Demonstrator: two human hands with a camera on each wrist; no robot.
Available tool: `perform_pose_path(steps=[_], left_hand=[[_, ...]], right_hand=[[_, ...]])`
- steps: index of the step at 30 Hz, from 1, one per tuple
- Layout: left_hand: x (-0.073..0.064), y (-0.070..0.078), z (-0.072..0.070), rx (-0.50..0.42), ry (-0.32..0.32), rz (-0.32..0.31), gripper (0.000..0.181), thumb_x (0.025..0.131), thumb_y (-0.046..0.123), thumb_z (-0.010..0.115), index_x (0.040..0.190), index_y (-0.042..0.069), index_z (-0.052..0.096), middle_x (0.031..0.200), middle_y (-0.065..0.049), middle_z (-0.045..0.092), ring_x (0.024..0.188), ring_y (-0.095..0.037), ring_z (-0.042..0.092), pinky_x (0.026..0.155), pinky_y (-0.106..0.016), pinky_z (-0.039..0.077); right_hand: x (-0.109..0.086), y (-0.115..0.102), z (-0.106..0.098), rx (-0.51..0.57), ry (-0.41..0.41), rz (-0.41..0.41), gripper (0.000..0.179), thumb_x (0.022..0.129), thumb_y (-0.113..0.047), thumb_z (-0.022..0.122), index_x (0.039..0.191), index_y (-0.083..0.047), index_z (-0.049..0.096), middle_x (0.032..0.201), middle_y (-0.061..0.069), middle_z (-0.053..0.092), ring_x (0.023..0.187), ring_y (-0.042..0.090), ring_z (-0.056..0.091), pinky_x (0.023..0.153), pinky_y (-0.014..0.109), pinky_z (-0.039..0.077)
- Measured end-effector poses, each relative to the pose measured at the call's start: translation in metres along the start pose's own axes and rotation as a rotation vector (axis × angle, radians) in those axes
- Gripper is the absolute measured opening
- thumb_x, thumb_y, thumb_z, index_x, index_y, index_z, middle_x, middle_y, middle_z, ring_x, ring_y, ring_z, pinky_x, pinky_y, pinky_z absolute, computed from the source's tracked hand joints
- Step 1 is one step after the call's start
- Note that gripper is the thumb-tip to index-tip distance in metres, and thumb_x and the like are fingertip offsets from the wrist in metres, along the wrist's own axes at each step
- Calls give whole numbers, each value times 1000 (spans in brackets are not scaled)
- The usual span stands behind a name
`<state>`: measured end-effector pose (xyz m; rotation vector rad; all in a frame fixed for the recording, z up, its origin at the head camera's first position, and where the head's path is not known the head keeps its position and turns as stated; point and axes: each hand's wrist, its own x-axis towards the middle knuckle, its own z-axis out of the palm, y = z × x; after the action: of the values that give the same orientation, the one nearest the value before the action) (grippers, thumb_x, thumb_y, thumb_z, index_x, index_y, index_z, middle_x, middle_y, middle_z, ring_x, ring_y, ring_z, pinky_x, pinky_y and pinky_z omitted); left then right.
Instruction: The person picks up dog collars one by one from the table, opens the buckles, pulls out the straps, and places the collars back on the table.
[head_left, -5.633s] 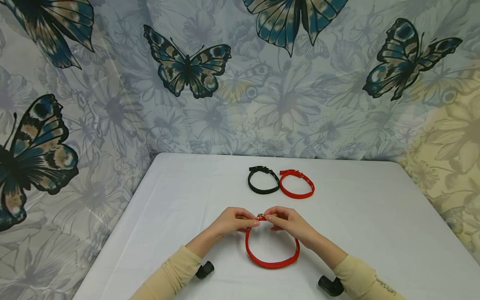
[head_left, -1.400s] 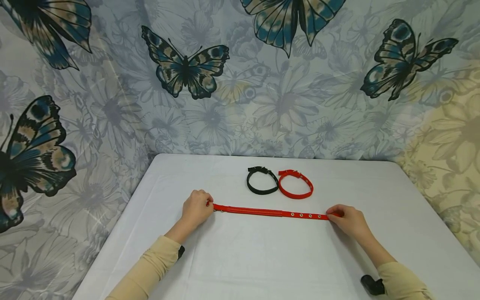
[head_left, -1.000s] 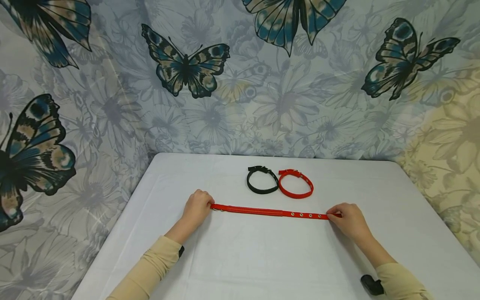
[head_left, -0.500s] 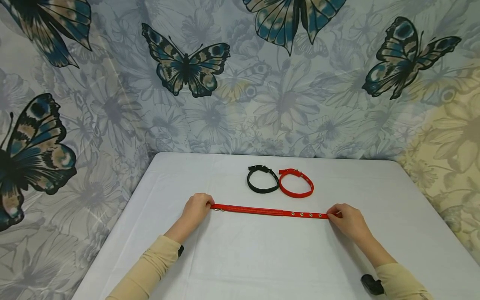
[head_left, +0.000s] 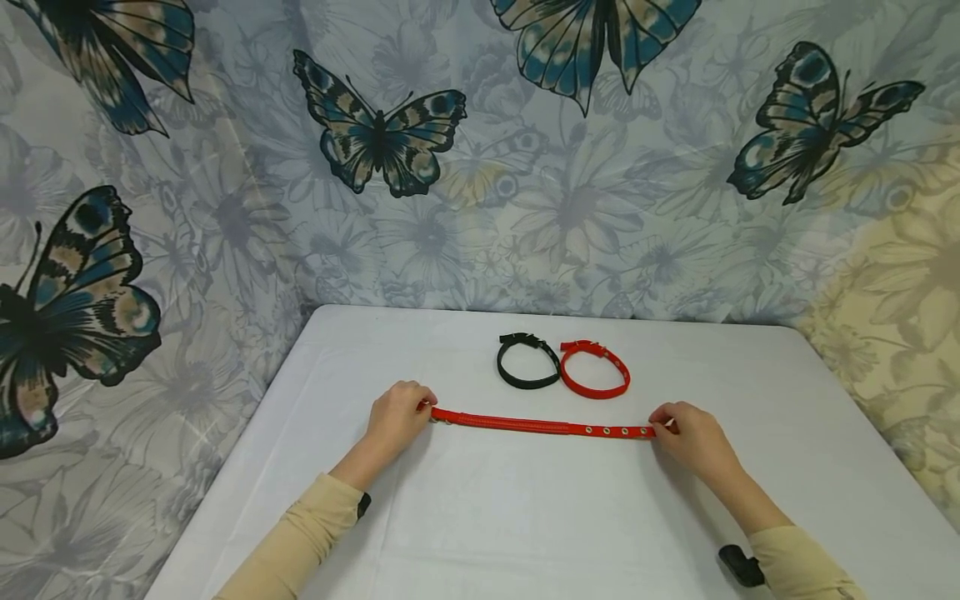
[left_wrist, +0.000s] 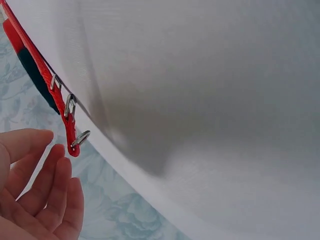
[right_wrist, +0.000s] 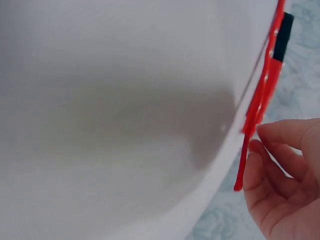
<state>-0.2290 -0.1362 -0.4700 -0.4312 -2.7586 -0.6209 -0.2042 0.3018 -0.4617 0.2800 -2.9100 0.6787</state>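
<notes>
A red dog collar (head_left: 510, 424) lies stretched out straight across the white table, its holes towards the right. At its buckle end, my left hand (head_left: 397, 415) has its fingers loosely bent. In the left wrist view a small gap shows between the left fingertips (left_wrist: 62, 155) and the collar's metal rings and buckle (left_wrist: 70, 107). My right hand (head_left: 693, 437) is at the holed end, covering the tip in the head view. The right wrist view has thumb and index finger slightly apart, right beside the strap (right_wrist: 243, 160).
Behind the stretched collar, a black collar (head_left: 528, 384) and another red collar (head_left: 596, 392) lie buckled into rings, side by side. A butterfly-print cloth (head_left: 577, 208) hangs behind the white table (head_left: 525, 517).
The red collar was a loop between both hands, then was drawn out straight. Most recently the fingers loosen at the buckle end, and the right hand shifts slightly left along the strap.
</notes>
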Motion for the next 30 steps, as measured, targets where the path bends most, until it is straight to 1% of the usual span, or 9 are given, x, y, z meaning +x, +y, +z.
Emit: perform_pose_path(steps=[5,8,10,14,18,22,26,28,30], left_hand=[[1,8,-2,-24,43,14,12,80,4,73,87,13,76,83,1,69,75,-15,58,58,-26,50],[4,13,-2,-76,49,30,10,83,6,72,90,12,77,86,1,70,79,-16,61,63,-28,52],[7,16,-1,-112,24,46,11,84,8,71,92,12,77,88,1,71,83,-17,62,67,-30,53],[16,22,4,-178,-61,67,12,87,10,68,96,11,77,93,2,70,89,-17,62,75,-33,52],[26,27,10,-300,-114,56,13,90,11,67,99,9,76,97,1,71,91,-18,63,81,-35,52],[37,32,17,-450,-131,-12,12,91,11,67,99,8,75,95,0,72,89,-17,65,80,-32,54],[48,36,29,-520,-128,-88,12,92,15,67,100,10,75,95,0,72,89,-16,65,78,-29,53],[53,39,35,-538,-122,-118,13,93,17,67,101,10,75,97,-1,72,91,-17,65,78,-29,53],[59,42,41,-553,-108,-153,15,93,19,66,102,10,74,98,-2,71,93,-18,65,79,-30,53]], right_hand=[[4,-11,-2,47,12,-18,7,84,-2,69,90,-4,71,79,1,64,70,17,55,57,29,46],[8,-19,1,118,-15,14,8,88,-6,68,94,-4,72,83,2,67,75,19,58,58,28,48],[11,-25,6,180,-56,57,10,90,-10,66,97,-5,72,85,2,67,77,19,59,59,28,48],[13,-39,19,344,-166,183,20,94,-21,65,106,-6,71,90,4,68,80,19,57,64,29,49],[18,-55,33,561,-225,325,30,96,-26,63,115,-4,68,102,7,67,85,19,58,73,28,51],[26,-70,45,856,-217,459,39,99,-26,59,127,0,60,116,12,63,88,15,62,81,22,53],[36,-83,52,1158,-181,563,46,101,-20,55,139,4,48,130,17,56,97,13,63,85,21,52],[40,-91,55,1279,-160,618,47,102,-17,52,143,3,42,138,18,50,108,16,60,89,22,50],[44,-99,57,1375,-138,668,48,104,-16,47,147,1,37,145,18,43,121,19,54,95,24,47]])
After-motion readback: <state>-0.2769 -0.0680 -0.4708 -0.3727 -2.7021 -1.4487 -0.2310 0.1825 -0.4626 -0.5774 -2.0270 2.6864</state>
